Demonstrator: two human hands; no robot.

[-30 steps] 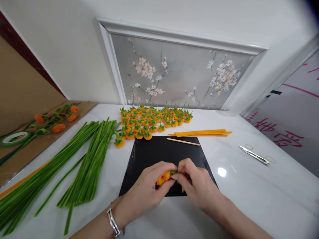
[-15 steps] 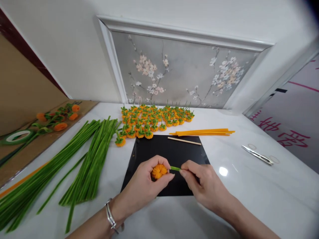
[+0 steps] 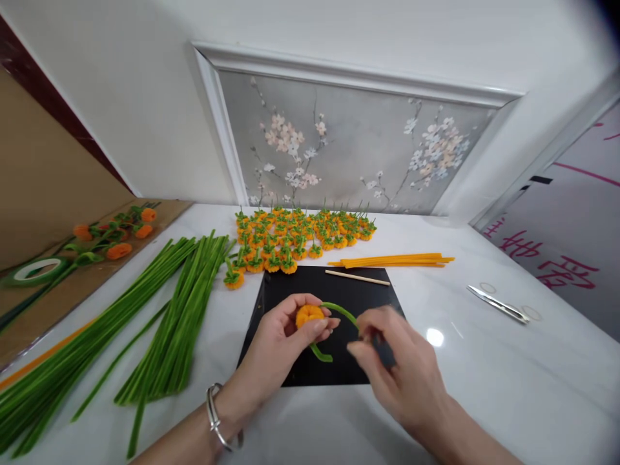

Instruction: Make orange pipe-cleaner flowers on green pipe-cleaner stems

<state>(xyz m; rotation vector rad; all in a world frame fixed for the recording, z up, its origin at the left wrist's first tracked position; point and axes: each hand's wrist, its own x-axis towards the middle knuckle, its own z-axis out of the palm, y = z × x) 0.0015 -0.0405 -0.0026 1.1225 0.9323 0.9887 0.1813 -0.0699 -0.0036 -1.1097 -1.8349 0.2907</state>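
Observation:
My left hand [image 3: 285, 336] is closed around a small orange pumpkin [image 3: 309, 315] made of fuzzy pipe cleaner. A green pipe cleaner [image 3: 339, 310] comes out from behind it and arches right to my right hand [image 3: 397, 365]. Its other green end [image 3: 321, 354] sticks out below the pumpkin, curving right. The curled fingers of my right hand are at the arched end and seem to grip it; they are slightly blurred, with the thumb a little apart. Both hands are above a black mat [image 3: 310, 374].
Rows of finished orange pumpkins [image 3: 300, 236] with green tops stand at the back. Green pipe cleaners [image 3: 179, 329] lie left, orange ones [image 3: 397, 260] back right. A wooden stick [image 3: 357, 278] rests on the mat; scissors [image 3: 498, 305] lie right. Green tape [image 3: 39, 271] and orange flowers [image 3: 119, 250] are far left.
The green pipe cleaner, short and straight between my hands before, now arches up in a longer curve, and a second end shows below the pumpkin. The pumpkin has turned in my left hand.

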